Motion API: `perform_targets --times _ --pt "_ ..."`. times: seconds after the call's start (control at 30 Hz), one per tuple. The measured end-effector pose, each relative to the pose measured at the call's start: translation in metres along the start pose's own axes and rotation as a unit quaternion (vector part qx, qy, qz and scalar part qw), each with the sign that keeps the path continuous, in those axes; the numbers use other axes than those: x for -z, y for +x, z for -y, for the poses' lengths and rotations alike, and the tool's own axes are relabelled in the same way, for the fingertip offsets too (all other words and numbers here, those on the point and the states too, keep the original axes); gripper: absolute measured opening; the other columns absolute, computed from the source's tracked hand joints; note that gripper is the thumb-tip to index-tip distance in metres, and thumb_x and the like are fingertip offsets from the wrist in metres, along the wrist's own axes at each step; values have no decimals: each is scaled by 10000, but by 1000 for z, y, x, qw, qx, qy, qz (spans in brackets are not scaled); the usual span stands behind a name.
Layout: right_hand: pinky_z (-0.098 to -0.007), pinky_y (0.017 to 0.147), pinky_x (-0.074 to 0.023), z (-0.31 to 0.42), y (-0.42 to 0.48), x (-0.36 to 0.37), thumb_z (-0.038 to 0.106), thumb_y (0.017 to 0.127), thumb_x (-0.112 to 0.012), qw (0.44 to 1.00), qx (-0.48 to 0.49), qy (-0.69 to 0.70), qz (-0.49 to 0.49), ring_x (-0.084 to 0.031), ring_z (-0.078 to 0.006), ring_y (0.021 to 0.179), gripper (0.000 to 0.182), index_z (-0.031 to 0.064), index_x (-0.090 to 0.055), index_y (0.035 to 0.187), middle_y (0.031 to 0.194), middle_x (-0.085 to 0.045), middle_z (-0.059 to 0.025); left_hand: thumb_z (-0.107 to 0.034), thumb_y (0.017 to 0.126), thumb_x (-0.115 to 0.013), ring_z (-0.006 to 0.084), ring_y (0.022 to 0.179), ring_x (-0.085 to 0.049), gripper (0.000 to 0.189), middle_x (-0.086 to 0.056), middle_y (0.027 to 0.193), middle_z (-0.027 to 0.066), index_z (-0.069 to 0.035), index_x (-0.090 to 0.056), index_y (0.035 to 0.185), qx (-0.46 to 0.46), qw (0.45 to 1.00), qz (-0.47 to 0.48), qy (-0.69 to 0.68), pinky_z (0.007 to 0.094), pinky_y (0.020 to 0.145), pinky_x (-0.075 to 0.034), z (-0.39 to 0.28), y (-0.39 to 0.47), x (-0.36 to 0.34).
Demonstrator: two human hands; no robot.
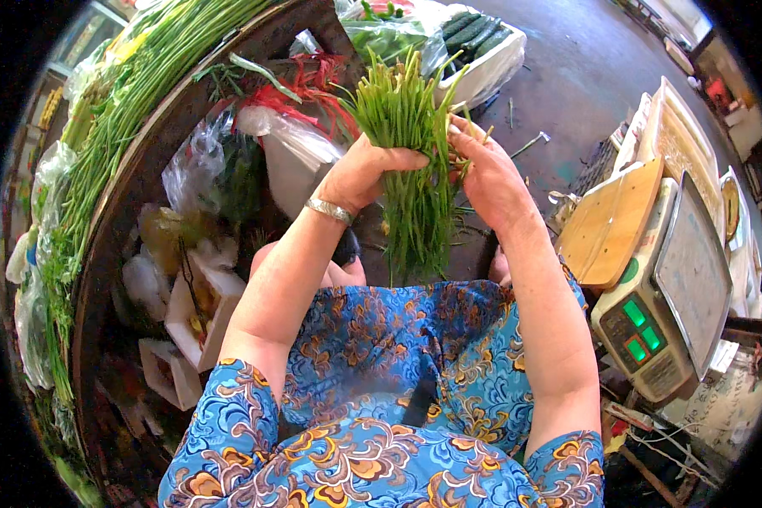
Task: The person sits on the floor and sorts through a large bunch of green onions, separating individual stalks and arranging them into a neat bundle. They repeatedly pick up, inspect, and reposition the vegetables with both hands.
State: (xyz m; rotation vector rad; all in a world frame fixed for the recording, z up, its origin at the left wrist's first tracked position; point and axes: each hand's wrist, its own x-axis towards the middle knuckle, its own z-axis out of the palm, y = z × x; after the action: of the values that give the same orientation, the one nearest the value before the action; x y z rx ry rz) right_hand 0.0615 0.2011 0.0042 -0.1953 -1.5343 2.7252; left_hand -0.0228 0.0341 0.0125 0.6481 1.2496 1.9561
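Note:
A thick bunch of green vegetable stems (413,216) hangs upright before my lap. Its cut-looking pale ends fan out at the top and the narrow green part points down. My left hand (384,162) is wrapped around its middle, with the thumb across the front and a silver bangle at the wrist. At the bunch's right side, my right hand (486,168) pinches a few thin stems (467,136) between thumb and fingers. Some of those stems stick out past the fingertips. Whether they are still part of the bunch, I cannot tell.
Long green stalks (133,108) lie along a curved-looking table edge at left. Plastic bags (197,159) and foam boxes (206,305) sit beneath. Cucumbers (473,35) fill a white box ahead. A lit digital scale (641,330) and a wooden board (609,222) stand at right.

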Motion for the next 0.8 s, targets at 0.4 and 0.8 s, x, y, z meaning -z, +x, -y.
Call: perform_targets --times 0.4,0.8 --pt "-280 781 -480 3 -4 -5 209 1013 -502 987 55 28 -145 -577 -104 851 183 70 -616 1045 949 -644 -11 39 775 -688 182 981 -647 477 -660 1128 59 -29 -588 1236 48 997 -56 34 331 875 -528 18 1 -15" --pt "-308 875 -498 -4 1 0 135 996 -520 977 35 162 -131 -622 -152 952 156 52 -557 1122 1033 -647 -58 -53 726 -790 126 1073 -566 545 -638 1145 17 -42 -591 1233 -17 992 -35 118 294 960 -454 40 4 -37"
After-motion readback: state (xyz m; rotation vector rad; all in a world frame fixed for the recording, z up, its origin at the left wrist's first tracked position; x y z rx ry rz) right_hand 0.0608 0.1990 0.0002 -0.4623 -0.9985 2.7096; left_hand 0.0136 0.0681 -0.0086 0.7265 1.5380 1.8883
